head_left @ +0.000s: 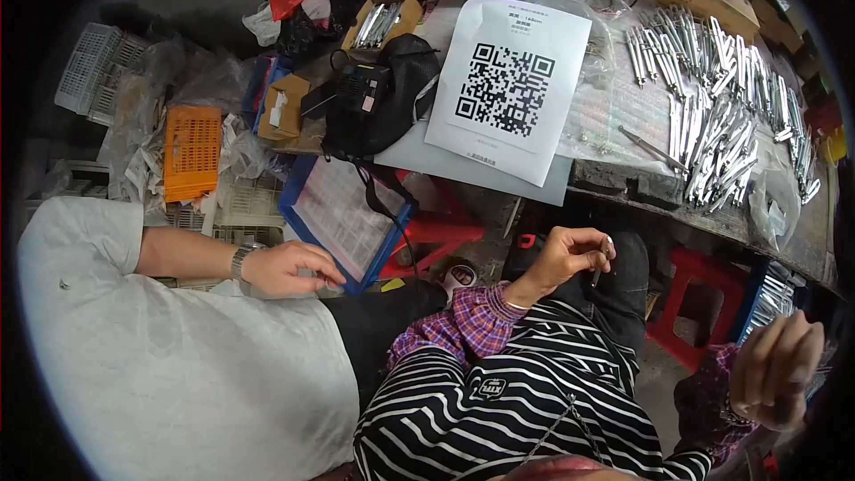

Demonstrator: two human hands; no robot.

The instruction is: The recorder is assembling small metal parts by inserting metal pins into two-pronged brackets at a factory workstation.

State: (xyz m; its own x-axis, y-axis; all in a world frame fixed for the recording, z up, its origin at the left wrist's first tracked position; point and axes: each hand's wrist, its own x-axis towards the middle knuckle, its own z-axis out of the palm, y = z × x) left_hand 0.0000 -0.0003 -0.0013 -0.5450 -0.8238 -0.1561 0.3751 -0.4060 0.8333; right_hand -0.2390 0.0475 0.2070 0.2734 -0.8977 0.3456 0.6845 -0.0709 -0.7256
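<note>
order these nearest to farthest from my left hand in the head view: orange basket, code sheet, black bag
1. Code sheet, ahead of your left hand
2. Black bag, left of the sheet
3. Orange basket, farthest left

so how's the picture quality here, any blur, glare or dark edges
In the head view, the right hand looks blurred, the left hand sharper; also in that view, the metal pieces show bright glints; the head view's corners go black.
</note>
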